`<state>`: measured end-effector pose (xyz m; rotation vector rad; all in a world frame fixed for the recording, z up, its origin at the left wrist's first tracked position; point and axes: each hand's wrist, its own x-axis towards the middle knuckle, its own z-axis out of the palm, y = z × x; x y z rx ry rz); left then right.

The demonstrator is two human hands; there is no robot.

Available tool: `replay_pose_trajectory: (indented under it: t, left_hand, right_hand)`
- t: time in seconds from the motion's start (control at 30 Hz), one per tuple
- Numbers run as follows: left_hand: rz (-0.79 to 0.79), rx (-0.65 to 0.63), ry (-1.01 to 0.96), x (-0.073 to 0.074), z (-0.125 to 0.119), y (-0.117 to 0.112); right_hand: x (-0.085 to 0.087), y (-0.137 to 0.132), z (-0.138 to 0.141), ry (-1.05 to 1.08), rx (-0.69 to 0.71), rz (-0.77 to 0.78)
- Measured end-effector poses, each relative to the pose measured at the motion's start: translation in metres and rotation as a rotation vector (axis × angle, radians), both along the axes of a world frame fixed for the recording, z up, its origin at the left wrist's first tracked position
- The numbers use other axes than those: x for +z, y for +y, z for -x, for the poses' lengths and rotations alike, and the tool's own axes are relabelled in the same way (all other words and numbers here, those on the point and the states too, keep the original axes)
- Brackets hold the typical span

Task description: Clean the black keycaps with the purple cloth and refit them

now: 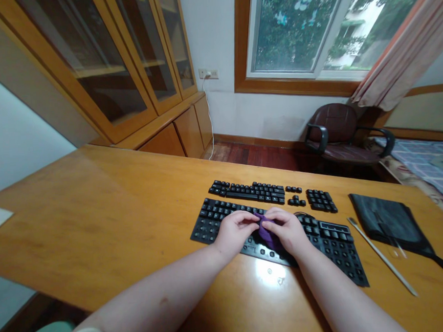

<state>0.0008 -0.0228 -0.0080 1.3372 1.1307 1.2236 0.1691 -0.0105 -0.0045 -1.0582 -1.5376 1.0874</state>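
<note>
Keycaps (pixel 257 192) lie in separate groups on the counter (pixel 117 214), just beyond the far edge of the keyboard (pixel 203 229), probably arranged like the layout so that each one's place stays easy to find. The keyboard lies lengthwise from left to right before the person, its far rows partly capped and many near positions bare, which likely keeps both halves within reach. Over its middle, a purple cloth (pixel 269 236) is bunched between the left hand (pixel 236 230) and the right hand (pixel 288 230). Each grip is narrow, thumb and fingers pinching the cloth from its own side, apparently to control a small fold; whether anything is wrapped inside, I cannot tell. To the right, a thin pale stick (pixel 383 258) and a black pouch (pixel 387 217) lie apart from the keyboard, seemingly put there to leave the hands room.
</note>
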Motion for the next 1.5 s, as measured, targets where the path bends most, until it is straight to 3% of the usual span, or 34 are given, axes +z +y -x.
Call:
replay_pose_trajectory:
  t: [0.27, 0.57, 0.83, 1.03, 1.33, 1.5]
  left_hand:
    - [-0.212, -0.055, 0.192, 0.006, 0.004, -0.002]
    - [-0.069, -0.073, 0.094, -0.002, 0.001, -0.003]
    - [-0.027, -0.052, 0.020, -0.006, -0.002, -0.002]
    - [0.021, -0.023, -0.112, -0.002, -0.002, 0.000]
    - [-0.101, 0.001, -0.033, -0.002, 0.001, 0.001]
    - [-0.138, 0.084, 0.068, -0.001, 0.008, 0.006]
  right_hand:
    - [-0.008, 0.001, -0.001, 0.082, -0.018, 0.077]
    - [0.000, -0.001, 0.004, 0.085, -0.070, 0.210]
    - [-0.005, -0.002, 0.007, 0.160, -0.103, 0.258]
    - [-0.005, -0.003, 0.007, 0.221, -0.115, 0.281]
    - [-0.003, -0.004, 0.006, 0.237, -0.114, 0.266]
    - [-0.003, -0.004, 0.005, 0.250, -0.140, 0.283]
